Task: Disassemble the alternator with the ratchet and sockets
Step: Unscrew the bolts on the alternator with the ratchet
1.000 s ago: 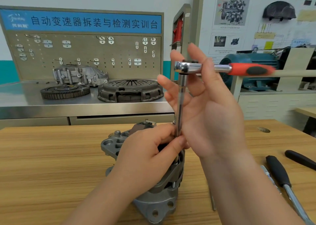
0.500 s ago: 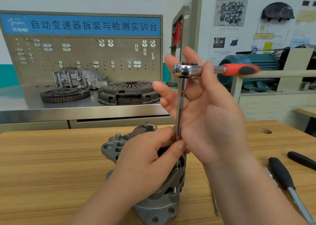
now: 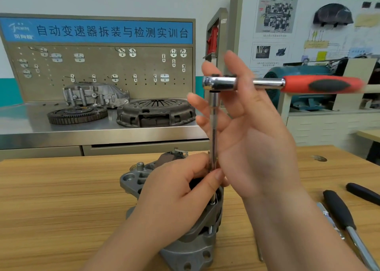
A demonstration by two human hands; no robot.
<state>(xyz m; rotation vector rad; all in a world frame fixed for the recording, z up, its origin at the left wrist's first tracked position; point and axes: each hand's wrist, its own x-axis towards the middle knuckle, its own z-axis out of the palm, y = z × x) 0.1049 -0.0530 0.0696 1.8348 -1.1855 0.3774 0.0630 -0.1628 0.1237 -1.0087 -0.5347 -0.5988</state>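
While your left hand (image 3: 176, 196) rests on top of the alternator (image 3: 185, 248), its thumb and forefinger pinch the lower part of the extension bar (image 3: 213, 131), and the other fingers are curled over the housing. The alternator stands on end on the wooden desk (image 3: 61, 198), close to the near edge and about in the middle of it. The extension bar stands nearly upright from the right rim of the alternator; your thumb partly hides where its lower end meets the metal, so I cannot tell what sits there.

On top of the bar is the ratchet (image 3: 320, 84) — its chrome head is on the bar and its red and black handle points to the right, level with the desk. Your right hand (image 3: 253, 139) is spread, palm turned to the left, with straight fingers (image 3: 232, 65) that reach up around the neck of the ratchet. One finger crosses in front of the chrome neck and the others lie behind it; none of them is curled.

Near the right edge of the desk lies a screwdriver (image 3: 339, 211) with a black handle, and just beyond it a second black handle (image 3: 364, 192). Behind the desk, on a steel bench (image 3: 30, 133), there are a flywheel (image 3: 77, 114), a clutch cover (image 3: 156, 112) and an aluminium housing (image 3: 94, 95) — all under a pegboard (image 3: 102, 69).
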